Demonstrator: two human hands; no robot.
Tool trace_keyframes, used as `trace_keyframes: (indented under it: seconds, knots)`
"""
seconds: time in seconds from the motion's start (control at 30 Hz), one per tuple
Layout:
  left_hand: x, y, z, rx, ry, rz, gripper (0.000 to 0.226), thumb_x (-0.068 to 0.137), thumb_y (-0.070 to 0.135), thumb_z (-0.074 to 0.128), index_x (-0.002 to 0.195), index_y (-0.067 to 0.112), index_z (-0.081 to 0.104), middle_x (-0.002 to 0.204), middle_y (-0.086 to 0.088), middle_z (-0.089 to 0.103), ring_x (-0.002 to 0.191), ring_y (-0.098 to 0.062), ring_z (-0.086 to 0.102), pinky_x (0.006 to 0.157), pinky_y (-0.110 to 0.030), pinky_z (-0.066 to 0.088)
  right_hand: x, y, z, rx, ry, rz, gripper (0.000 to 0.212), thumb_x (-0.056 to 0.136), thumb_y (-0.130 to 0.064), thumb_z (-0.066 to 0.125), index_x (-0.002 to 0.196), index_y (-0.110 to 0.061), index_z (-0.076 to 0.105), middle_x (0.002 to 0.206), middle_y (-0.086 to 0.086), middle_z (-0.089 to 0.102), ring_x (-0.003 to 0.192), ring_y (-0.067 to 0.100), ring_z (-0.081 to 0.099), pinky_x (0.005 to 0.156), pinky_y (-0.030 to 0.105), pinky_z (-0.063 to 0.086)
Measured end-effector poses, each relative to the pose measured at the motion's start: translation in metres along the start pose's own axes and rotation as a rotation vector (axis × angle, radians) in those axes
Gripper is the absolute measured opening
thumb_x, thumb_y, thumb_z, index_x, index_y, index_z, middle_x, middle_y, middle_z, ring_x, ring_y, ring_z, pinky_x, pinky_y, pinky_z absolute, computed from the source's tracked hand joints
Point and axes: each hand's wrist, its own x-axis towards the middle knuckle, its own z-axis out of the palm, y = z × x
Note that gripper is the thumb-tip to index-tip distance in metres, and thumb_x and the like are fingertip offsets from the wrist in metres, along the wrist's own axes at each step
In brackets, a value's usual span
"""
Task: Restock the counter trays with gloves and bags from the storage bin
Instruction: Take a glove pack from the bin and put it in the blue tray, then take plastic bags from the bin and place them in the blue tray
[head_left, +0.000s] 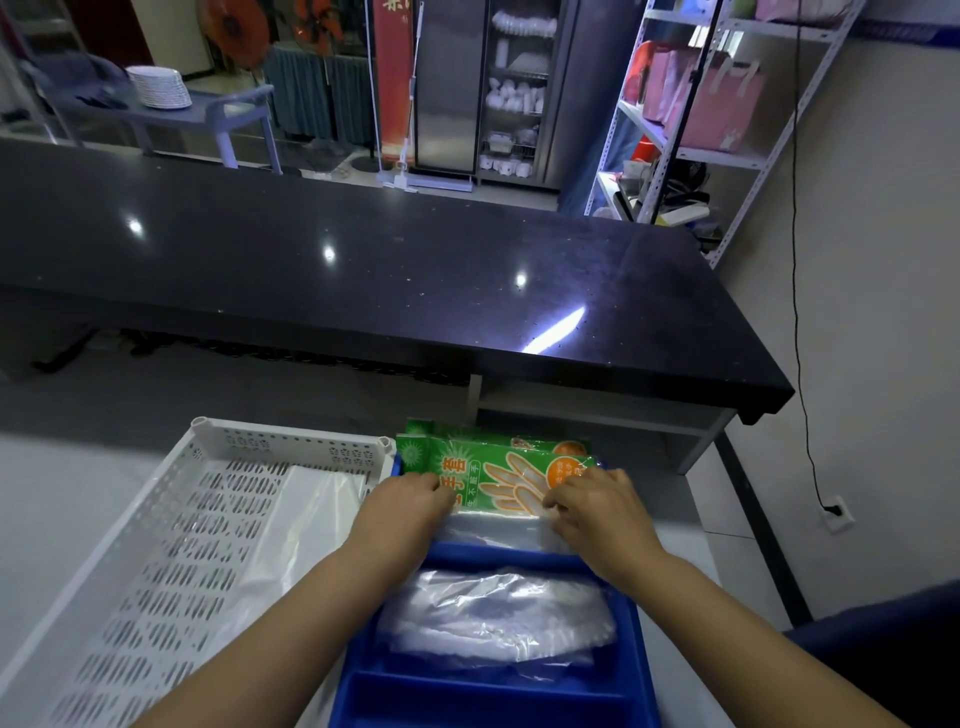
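Fingers (558, 500) of right hand (602, 514) curled, pinching near edge of green glove packs (498, 467); left hand (410, 504) pressed flat on same packs, in far compartment of blue tray (636, 639). Clear bags (493, 616) in middle compartment. White perforated bin (171, 519) just left, on pale tabletop (62, 483).

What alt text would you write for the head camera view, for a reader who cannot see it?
Both hands, left hand and right hand, rest on green glove packets at the far end of a blue tray, whose middle compartment holds clear plastic bags. A white perforated bin sits to the left, with a black counter beyond.
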Motion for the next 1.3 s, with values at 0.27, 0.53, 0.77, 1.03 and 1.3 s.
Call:
trace_keyframes:
  seconds: [0.27,0.53,0.77,1.03,1.3]
  knots:
    - [-0.018,0.010,0.011,-0.169,0.075,0.083,0.027,0.083,0.017,0.059,0.110,0.021,0.062,0.103,-0.002,0.065,0.091,-0.021,0.056,0.077,-0.030,0.042,-0.003,0.006,-0.036,0.145,0.029,0.190,0.017,0.092,-0.025,0.054,0.103,-0.022,0.067,0.108,-0.002,0.066,0.093,0.012,0.054,0.083,0.028,0.045]
    - [-0.038,-0.017,0.001,-0.127,0.109,0.077,0.026,0.075,0.016,0.063,0.100,0.020,0.067,0.096,-0.002,0.071,0.094,-0.027,0.062,0.086,-0.036,0.046,-0.044,-0.037,-0.014,0.105,-0.004,0.243,0.017,0.092,-0.030,0.052,0.104,-0.029,0.065,0.108,-0.007,0.067,0.093,0.012,0.052,0.081,0.025,0.045]
    - [-0.086,-0.053,-0.029,-0.171,0.193,-0.084,0.014,0.070,0.014,0.075,0.083,0.017,0.072,0.072,-0.001,0.071,0.073,-0.026,0.065,0.069,-0.039,0.051,-0.045,-0.083,-0.015,0.081,0.022,0.056,0.021,0.092,-0.020,0.050,0.096,-0.019,0.071,0.095,-0.001,0.071,0.087,0.021,0.060,0.080,0.036,0.049]
    - [-0.181,-0.057,-0.036,-0.209,0.225,-0.390,0.011,0.074,0.015,0.074,0.085,0.017,0.073,0.072,-0.001,0.073,0.068,-0.026,0.067,0.060,-0.034,0.051,-0.039,-0.125,0.000,0.032,-0.034,-0.191,0.024,0.092,-0.025,0.047,0.100,-0.021,0.070,0.096,0.001,0.071,0.088,0.024,0.061,0.070,0.033,0.048]
    - [-0.289,-0.035,-0.027,-0.190,0.094,-0.767,0.026,0.089,0.035,0.048,0.110,0.031,0.062,0.106,0.004,0.068,0.099,-0.021,0.060,0.081,-0.033,0.048,-0.052,-0.203,0.000,0.146,-0.031,-0.490,0.010,0.082,-0.014,0.063,0.086,-0.016,0.072,0.080,0.003,0.073,0.075,0.029,0.066,0.059,0.037,0.053]
